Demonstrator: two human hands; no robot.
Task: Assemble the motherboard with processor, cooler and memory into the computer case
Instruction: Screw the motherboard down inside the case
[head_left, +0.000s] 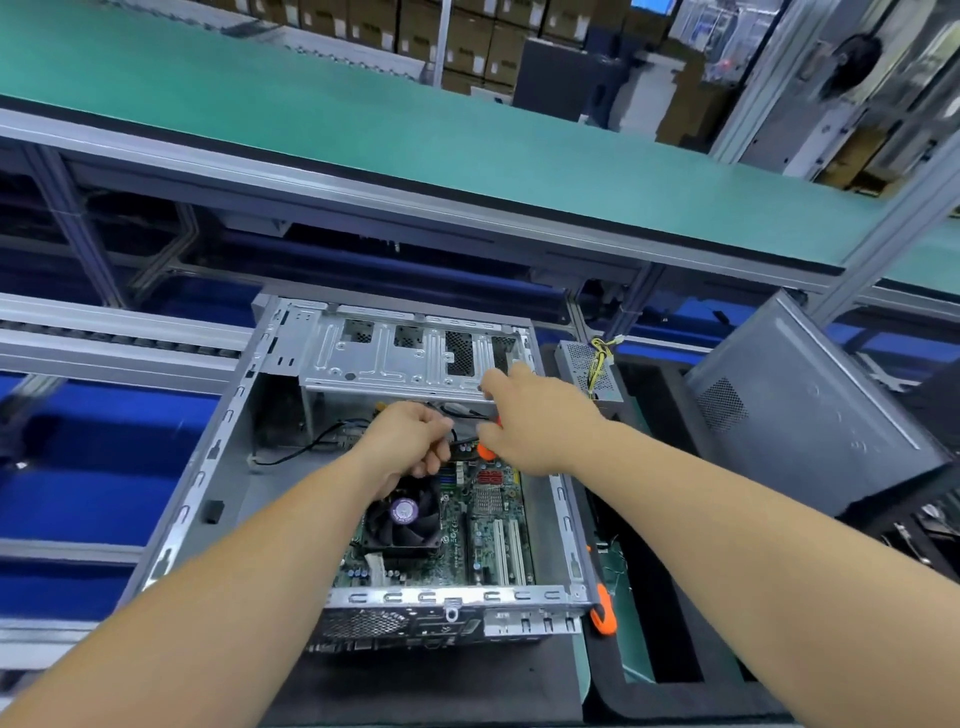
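Hands: my left hand (410, 441) pinching a black cable (464, 443) above the motherboard (483, 512), right hand (530, 421) gripping an orange-handled tool (485, 450); cabling step, connector seating likely next.

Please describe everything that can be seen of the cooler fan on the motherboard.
The cooler is a dark, square fan frame with blades around a round purple hub label. It sits flat on the green motherboard inside the open case, above what looks like a finned heatsink. The left hand, gripping a black cable, partly covers its far edge; whether they touch cannot be told.
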